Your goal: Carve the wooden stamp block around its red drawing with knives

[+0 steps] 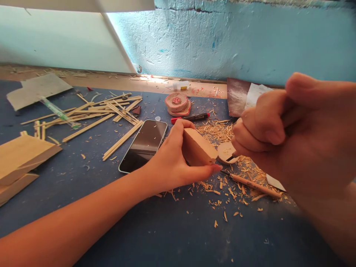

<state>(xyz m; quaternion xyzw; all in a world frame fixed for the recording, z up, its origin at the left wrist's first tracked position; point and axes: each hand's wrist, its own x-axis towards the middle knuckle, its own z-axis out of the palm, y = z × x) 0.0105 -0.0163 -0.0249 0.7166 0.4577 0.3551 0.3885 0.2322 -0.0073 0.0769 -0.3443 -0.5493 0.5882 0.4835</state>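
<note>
My left hand (178,155) is closed around a small wooden block (198,147), fingers behind it and thumb along its near lower edge. The block is tilted above the table, one flat face turned up and to the right. My right hand (278,126) makes a fist to the right of the block. From its lower side a short dark blade of a carving tool (230,158) sticks out toward the block, apart from it; the handle is hidden in the fist. Under the blade lies a round wooden disc (226,150). A second carving tool (254,185) with a wooden handle rests among the shavings.
A phone (143,146) lies left of my left hand, with thin wooden sticks (91,111) beyond it. Carved red-edged discs (178,104) and a red-and-black marker (191,118) lie behind the block. Wood shavings (215,131) cover the right side. Larger wooden blocks (25,155) sit far left.
</note>
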